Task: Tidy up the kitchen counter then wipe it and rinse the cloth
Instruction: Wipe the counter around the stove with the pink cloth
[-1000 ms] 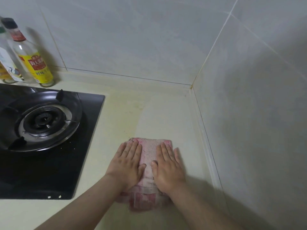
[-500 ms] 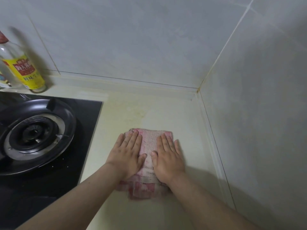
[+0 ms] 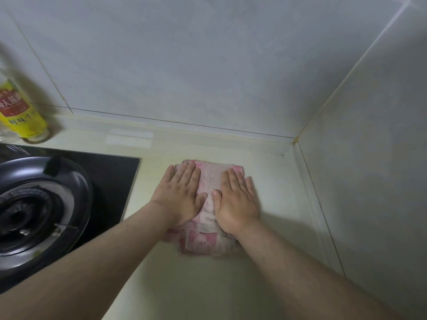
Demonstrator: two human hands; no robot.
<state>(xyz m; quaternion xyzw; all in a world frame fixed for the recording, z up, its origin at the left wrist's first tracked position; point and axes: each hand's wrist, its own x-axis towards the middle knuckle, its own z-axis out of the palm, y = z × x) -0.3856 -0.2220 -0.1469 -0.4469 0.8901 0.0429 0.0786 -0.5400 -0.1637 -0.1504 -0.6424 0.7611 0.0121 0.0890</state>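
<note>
Head view of the wiping step. A folded pink cloth [image 3: 209,181] lies flat on the pale counter [image 3: 203,287], between the black gas hob [image 3: 57,204] on the left and the tiled side wall [image 3: 369,181] on the right, with its far edge near the raised strip at the foot of the back wall [image 3: 184,65]. The left hand [image 3: 180,199] and right hand [image 3: 235,202] rest side by side on top of the cloth, palms down, fingers extended and only slightly spread, thumbs nearly meeting over its middle; neither hand pinches or grips the fabric. The cloth appears to be terry: soft, limp, light and probably damp, so it should slide under flat pressure but bunch or unfold if pushed from one edge alone. Even pressure across both halves suits wiping; for lifting and rinsing, the stacked folds at the near edge, below the wrists, offer the best hold. A bottle with a yellow label [image 3: 20,116] stands at the back of the counter behind the hob. Compared with the frame one second earlier, the cloth and both hands sit farther from the person and closer to the back wall, the hand pose is unchanged, and the view has shifted right, so less of the hob and bottles shows.
</note>
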